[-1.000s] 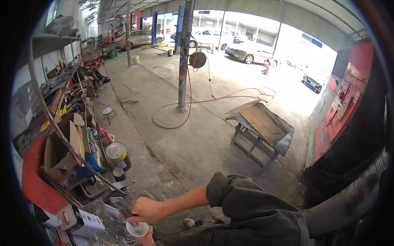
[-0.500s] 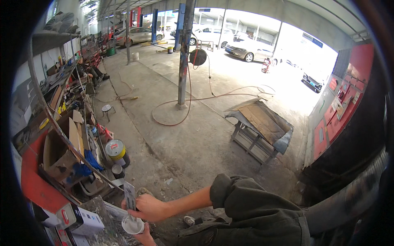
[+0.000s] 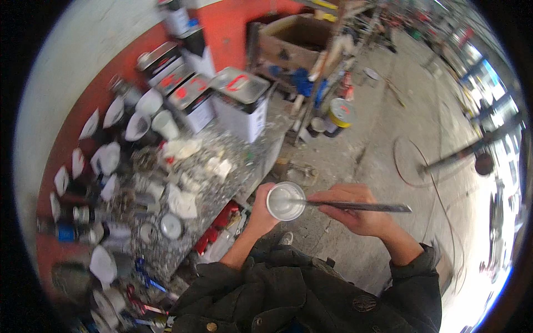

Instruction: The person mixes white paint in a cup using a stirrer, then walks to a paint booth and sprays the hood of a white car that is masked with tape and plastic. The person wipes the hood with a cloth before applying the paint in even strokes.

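Just off centre toward five o'clock, white cup [image 3: 283, 206]: held with its round mouth facing up to the camera, pale inside, contents too blurred to name.
Left hand [image 3: 262, 213]: at six o'clock, its grip clamped on the cup from the nine o'clock side.
Right hand [image 3: 358, 211]: at four o'clock, its grip closed on a long flat tool [image 3: 383, 207], which lies nearly level; one end points to three o'clock, the other reaches the cup's mouth.
Bench [image 3: 241, 165]: speckled, spreading from seven to eleven o'clock.
Rectangular can [image 3: 240, 102]: eleven o'clock, on the bench, red mark on top, more cans beside it.
Cup cluster [image 3: 139, 127]: ten o'clock, white, blurred.
Round lid [image 3: 171, 226]: eight o'clock, on the bench, near crumpled white paper [image 3: 182, 202].
Drum [image 3: 338, 117]: two o'clock, on the floor [image 3: 383, 133], banded yellow.
Cardboard box [image 3: 294, 44]: between twelve and one o'clock.
Dark jacket [image 3: 288, 294]: six o'clock.
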`<state>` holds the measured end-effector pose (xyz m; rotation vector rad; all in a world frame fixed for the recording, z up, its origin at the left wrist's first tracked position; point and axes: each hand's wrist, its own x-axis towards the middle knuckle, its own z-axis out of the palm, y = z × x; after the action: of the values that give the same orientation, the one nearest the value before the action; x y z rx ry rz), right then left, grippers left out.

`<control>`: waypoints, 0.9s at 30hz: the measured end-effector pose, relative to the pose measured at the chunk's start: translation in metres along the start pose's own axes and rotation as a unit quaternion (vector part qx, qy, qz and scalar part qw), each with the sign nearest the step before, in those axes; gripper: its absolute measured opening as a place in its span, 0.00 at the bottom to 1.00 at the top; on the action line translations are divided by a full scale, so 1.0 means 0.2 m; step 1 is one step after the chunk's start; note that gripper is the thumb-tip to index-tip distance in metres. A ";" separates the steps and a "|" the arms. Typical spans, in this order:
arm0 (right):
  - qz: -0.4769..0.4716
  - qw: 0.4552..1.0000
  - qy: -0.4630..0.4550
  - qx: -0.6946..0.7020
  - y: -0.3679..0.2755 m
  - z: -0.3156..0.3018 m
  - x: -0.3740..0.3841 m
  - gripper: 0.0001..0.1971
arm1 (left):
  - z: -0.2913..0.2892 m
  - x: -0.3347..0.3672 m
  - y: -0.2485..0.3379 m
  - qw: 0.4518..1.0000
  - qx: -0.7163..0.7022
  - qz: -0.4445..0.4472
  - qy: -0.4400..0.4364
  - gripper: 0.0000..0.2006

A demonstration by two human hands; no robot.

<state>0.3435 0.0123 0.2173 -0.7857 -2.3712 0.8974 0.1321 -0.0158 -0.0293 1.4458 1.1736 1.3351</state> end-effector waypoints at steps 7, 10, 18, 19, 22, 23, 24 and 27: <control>-0.076 0.974 -0.207 -0.051 0.04 0.24 0.32 0.16 | -0.16 -0.28 0.19 0.976 -0.030 -0.107 0.187 0.38; -0.064 0.965 -0.233 0.097 -0.01 0.44 0.36 0.15 | -0.20 -0.45 0.11 0.947 0.057 -0.119 0.293 0.39; -0.119 0.927 -0.317 0.163 -0.39 0.82 0.73 0.14 | -0.53 -0.92 0.38 0.857 0.186 -0.146 0.457 0.41; -0.130 0.917 -0.338 0.166 -0.44 0.91 0.76 0.14 | -0.58 -0.97 0.42 0.845 0.175 -0.147 0.483 0.41; -0.104 0.882 -0.409 0.208 -0.62 1.13 0.81 0.16 | -0.75 -1.14 0.48 0.805 0.218 -0.174 0.523 0.42; -0.097 0.872 -0.426 0.222 -0.68 1.19 0.83 0.16 | -0.81 -1.19 0.51 0.796 0.227 -0.179 0.532 0.42; -0.089 0.862 -0.441 0.234 -0.75 1.25 0.85 0.16 | -0.86 -1.24 0.55 0.788 0.236 -0.182 0.538 0.42; -0.174 0.883 -0.369 0.231 -0.95 1.37 0.98 0.16 | -1.03 -1.36 0.68 0.784 0.220 -0.165 0.557 0.40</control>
<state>-0.0281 -0.0946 0.2132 0.2282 -2.5779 1.7226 -0.0607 -0.3151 0.0604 0.5216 2.4966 1.7507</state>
